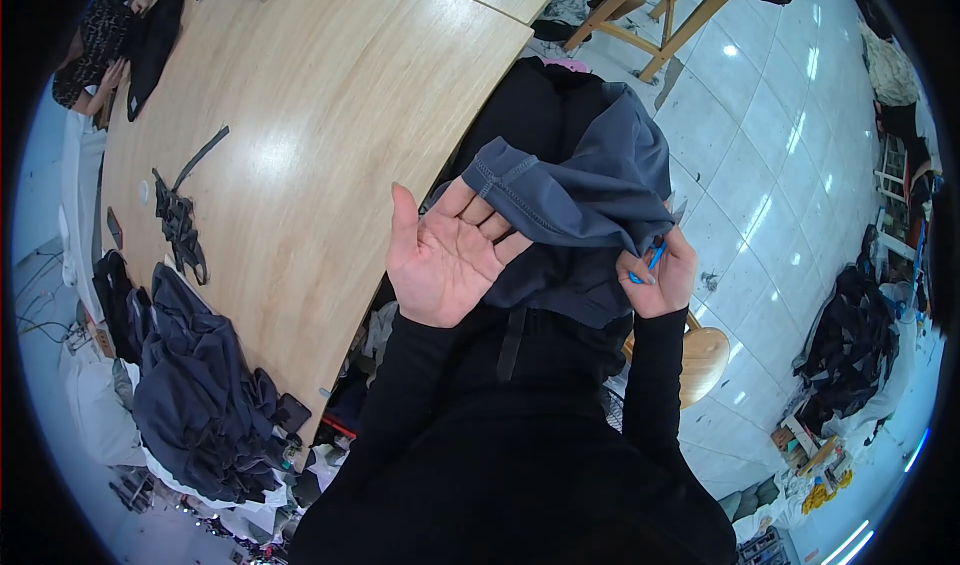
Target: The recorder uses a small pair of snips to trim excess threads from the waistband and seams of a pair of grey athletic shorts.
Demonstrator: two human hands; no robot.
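Observation:
A dark grey garment [575,190] with a stitched seam lies bunched over my lap. My left hand [445,260] is open, palm up, with the thumb apart and its fingertips under the garment's seamed edge. Closed around small blue-handled snips [657,257], my right hand [668,277] is beside the garment's right end. The metal blade tips point up past the fingers. Whether the right fingers also pinch the cloth, I cannot tell.
A wooden table [330,95] extends to my left, bearing a heap of dark cloth [190,385], a phone [292,412] and dark strips [180,227]. Another person [95,55] is at its far left. A wooden stool [705,365] and a cloth pile [850,335] are to my right.

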